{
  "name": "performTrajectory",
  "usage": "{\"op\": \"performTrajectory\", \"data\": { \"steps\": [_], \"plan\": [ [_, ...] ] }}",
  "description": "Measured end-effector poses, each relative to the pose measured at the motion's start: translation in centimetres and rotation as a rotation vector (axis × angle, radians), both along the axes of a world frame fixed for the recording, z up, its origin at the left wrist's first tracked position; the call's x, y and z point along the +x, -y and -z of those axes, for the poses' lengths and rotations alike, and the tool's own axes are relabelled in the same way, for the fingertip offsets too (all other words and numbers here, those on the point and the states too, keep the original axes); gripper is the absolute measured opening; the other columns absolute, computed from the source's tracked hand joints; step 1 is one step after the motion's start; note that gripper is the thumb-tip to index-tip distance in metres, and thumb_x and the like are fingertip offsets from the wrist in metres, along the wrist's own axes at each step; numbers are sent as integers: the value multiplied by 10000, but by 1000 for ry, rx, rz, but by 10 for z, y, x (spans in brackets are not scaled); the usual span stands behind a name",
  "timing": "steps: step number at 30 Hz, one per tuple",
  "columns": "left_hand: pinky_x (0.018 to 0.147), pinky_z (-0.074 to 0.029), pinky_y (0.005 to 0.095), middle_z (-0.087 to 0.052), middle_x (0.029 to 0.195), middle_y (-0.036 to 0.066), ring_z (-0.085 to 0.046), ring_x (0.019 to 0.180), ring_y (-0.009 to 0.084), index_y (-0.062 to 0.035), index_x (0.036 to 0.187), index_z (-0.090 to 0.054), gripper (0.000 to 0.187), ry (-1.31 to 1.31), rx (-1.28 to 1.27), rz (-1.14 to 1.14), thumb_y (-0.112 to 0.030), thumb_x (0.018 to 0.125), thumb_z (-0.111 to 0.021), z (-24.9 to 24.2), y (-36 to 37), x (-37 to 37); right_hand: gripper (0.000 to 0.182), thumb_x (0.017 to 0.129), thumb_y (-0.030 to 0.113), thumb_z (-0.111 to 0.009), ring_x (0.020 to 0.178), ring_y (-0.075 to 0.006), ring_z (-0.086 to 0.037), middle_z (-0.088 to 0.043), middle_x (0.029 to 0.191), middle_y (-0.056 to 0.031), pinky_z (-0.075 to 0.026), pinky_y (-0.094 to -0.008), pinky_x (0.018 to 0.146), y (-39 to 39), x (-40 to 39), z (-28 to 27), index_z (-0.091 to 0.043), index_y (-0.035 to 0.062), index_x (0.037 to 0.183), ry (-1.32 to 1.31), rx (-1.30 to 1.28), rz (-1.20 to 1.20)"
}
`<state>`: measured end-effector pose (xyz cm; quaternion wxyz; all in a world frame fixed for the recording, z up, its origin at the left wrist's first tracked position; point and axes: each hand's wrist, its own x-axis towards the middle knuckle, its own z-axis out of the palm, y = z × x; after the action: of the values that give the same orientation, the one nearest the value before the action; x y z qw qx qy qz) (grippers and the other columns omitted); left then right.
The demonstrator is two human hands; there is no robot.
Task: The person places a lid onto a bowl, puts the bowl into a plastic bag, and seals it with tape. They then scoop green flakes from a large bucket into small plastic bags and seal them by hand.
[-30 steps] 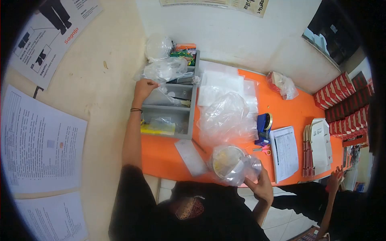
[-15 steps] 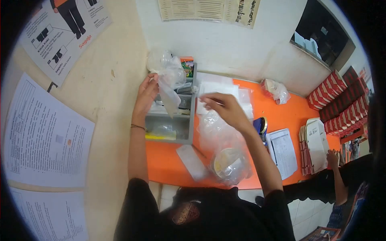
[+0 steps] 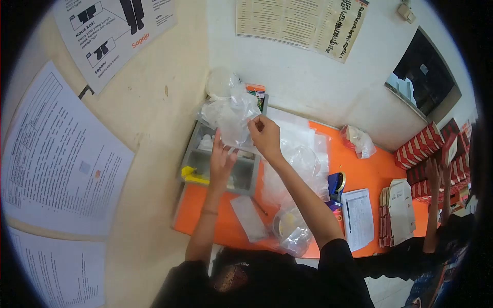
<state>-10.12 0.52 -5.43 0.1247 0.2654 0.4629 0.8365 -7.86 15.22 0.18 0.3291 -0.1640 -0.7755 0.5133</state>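
Observation:
My left hand (image 3: 223, 158) reaches up over the grey divided tray (image 3: 246, 172), its fingers stretched apart at the lower edge of a clear plastic bag (image 3: 235, 127). My right hand (image 3: 266, 136) is closed, thumb and fingertips pinching the right side of this bag. More crumpled clear plastic (image 3: 221, 84) is heaped behind it over the tray's far end. A yellow item (image 3: 195, 177) lies in the tray's near compartment. Beneath my right forearm, clear plastic bags (image 3: 292, 169) spread over the orange table (image 3: 205, 226).
A bagged roll (image 3: 291, 226) and a white strip (image 3: 249, 218) lie near the front edge. To the right are a blue tape dispenser (image 3: 336, 185), a written sheet (image 3: 358, 220), folded cartons (image 3: 398, 213) and red boxes (image 3: 418, 146). Another person's hands (image 3: 436, 172) reach toward those boxes.
My right hand has come in and taken hold of the bag. My left hand has lowered from the bag's upper part to its lower edge. The other person's hands have risen to the red boxes.

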Motion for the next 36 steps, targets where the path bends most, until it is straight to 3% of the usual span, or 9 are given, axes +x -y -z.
{"op": "performTrajectory", "data": {
  "steps": [6,10,12,15,17,21,25,31,36],
  "plan": [
    [943,-519,375,-546,1259,156,-575,1116,206,81,1335,-435,575,317,-126,-22,-305,945,-605,-14,5,-17,217,840,123,-659,515,-198,-544,-580,599,-131,-434,-331,525,-6,6,7,-584,-35,710,-69,195,50],
    [940,-500,331,-598,1163,139,-596,1062,190,63,1283,-496,530,34,-136,-164,-299,923,-638,-30,-16,10,191,847,112,-655,513,-239,-559,-588,655,-132,-448,-356,519,-2,8,14,-566,-17,736,-7,292,123],
    [912,-504,297,-626,1108,118,-603,1046,180,50,1259,-524,489,-161,-181,-300,-284,923,-641,-28,-33,22,188,853,110,-671,516,-181,-537,-568,679,-94,-434,-331,496,4,5,20,-548,13,748,-94,579,199],
    [814,-498,257,-649,983,76,-606,958,134,32,1197,-577,416,-22,-50,-290,-253,906,-666,-9,-42,14,219,855,118,-678,491,-196,-505,-535,682,-92,-427,-330,479,10,3,27,-523,21,735,-123,633,190],
    [694,-454,224,-639,927,31,-564,840,72,16,1115,-607,343,384,-143,-243,-233,893,-690,11,-32,0,218,855,119,-682,497,-179,-509,-538,680,-89,-423,-317,473,9,3,29,-526,19,738,-146,584,207],
    [711,-460,221,-659,969,15,-590,864,65,3,1058,-644,296,399,29,-269,-223,880,-713,28,-21,-16,174,866,120,-667,524,-213,-544,-568,757,-109,-453,-340,506,-4,6,30,-536,22,804,-65,343,218],
    [641,-401,179,-625,825,-29,-518,729,35,16,909,-668,207,361,-213,-346,-190,918,-657,31,-8,-22,196,837,161,-710,525,-206,-539,-585,787,-113,-455,-333,522,8,11,14,-583,11,848,-33,313,233],
    [608,-389,189,-608,789,-38,-494,684,24,-28,823,-642,169,361,-93,-158,-173,889,-697,5,-5,-13,357,747,238,-808,649,-135,-602,-667,805,-78,-493,-281,583,15,16,11,-677,8,987,262,133,-346],
    [553,-362,203,-565,752,-64,-443,631,18,-85,771,-600,171,307,-211,-140,-162,872,-716,21,4,-29,223,812,174,-752,626,-100,-594,-658,750,-78,-468,-273,546,11,24,6,-673,-21,885,247,100,-322]
  ]
}}
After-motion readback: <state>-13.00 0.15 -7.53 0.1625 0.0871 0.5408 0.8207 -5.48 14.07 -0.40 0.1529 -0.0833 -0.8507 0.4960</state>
